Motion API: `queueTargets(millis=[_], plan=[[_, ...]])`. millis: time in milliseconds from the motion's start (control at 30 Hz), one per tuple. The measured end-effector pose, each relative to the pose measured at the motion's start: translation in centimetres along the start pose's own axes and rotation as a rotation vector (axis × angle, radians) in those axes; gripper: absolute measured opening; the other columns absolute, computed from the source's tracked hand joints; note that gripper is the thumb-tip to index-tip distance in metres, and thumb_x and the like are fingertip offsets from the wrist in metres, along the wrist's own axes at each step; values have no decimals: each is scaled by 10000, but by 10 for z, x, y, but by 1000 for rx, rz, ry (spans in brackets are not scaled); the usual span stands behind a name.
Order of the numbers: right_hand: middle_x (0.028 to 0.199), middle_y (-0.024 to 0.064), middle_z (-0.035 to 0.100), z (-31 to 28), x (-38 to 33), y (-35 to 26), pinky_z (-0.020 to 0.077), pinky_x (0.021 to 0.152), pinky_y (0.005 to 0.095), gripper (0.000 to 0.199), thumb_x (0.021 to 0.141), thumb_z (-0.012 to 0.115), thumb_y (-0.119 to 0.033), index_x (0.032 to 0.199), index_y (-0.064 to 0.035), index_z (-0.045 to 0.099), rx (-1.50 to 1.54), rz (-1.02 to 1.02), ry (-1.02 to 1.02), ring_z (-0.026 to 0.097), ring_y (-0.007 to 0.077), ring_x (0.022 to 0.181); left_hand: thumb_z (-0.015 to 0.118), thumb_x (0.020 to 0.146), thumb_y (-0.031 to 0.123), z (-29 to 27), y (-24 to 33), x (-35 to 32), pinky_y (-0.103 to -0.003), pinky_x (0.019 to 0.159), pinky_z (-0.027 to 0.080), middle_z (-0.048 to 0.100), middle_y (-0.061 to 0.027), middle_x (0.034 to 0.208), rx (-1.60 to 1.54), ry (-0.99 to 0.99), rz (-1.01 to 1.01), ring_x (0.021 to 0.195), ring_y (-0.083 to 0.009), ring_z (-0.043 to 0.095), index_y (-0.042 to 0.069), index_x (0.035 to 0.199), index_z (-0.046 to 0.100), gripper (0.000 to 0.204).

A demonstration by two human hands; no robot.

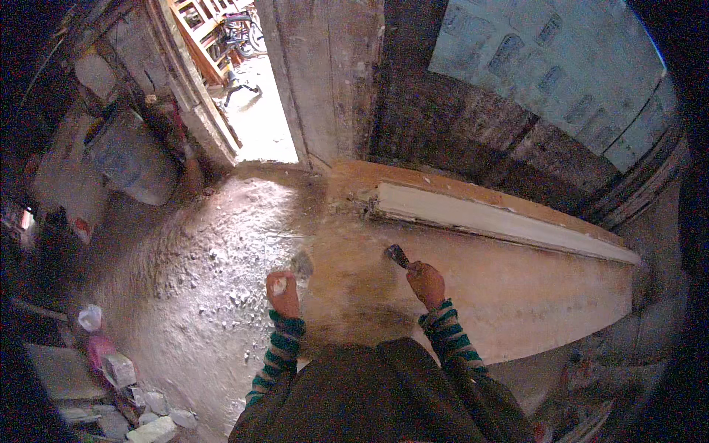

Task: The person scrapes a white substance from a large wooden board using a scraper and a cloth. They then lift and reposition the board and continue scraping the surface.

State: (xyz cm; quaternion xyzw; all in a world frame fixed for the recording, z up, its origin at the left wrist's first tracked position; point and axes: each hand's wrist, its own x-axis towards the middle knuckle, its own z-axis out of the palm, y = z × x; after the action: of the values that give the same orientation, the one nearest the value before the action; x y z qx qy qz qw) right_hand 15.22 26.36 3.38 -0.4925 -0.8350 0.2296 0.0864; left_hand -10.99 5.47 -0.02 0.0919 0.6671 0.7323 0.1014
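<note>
My right hand (pixel 426 284) is closed around the handle of a putty knife (pixel 397 256), a short dark tool with a flat, widened end. Its end points up and left, over a large brown board (pixel 517 299); whether it touches the board I cannot tell. Left of the board's edge, my left hand (pixel 283 295) is closed on a flat grey blade (pixel 301 263) that sticks out past the fingers. Something whitish shows at those fingers. A long strip with a white face (pixel 495 221) lies along the board's far side.
Rough, lumpy ground (pixel 199 258) spreads to the left. White blocks (pixel 155 428) and a pink bag (pixel 100 351) lie at the lower left. A grey drum (pixel 133 159) stands near the bright doorway (pixel 266 111). A pale blue sheet (pixel 546 66) hangs at the upper right.
</note>
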Motion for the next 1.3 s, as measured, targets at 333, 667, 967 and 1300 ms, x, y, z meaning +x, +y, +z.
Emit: queueTargets(millis=[333,667,967,1300], plan=[[770,182,644,1,24,-30,497,659,503,173,847,574,-242,875,-80,627,-92,-113,45,618,393,724,673,764,34,-9,11,-56,-309,710,477,586,-40,808,333,-101,337,770,-165,564,71,836,594,113],[755,183,644,5,7,-11,504,657,487,199,849,579,-233,944,-71,644,-39,-113,24,624,388,722,645,807,21,-1,19,-51,-333,747,476,596,-61,825,319,-113,290,801,-196,570,56,868,598,85],[852,178,642,10,18,-55,513,693,478,193,855,560,-228,952,-70,614,-112,-157,19,623,375,794,637,721,-28,-8,-24,-42,-317,771,453,580,-62,811,200,-66,180,808,-209,564,69,785,587,126],[847,159,643,29,23,-31,501,732,463,205,846,574,-223,966,-60,606,-25,-172,95,610,369,834,641,744,10,8,18,-54,-289,699,450,551,-38,781,305,-11,226,729,-166,540,79,791,582,102]])
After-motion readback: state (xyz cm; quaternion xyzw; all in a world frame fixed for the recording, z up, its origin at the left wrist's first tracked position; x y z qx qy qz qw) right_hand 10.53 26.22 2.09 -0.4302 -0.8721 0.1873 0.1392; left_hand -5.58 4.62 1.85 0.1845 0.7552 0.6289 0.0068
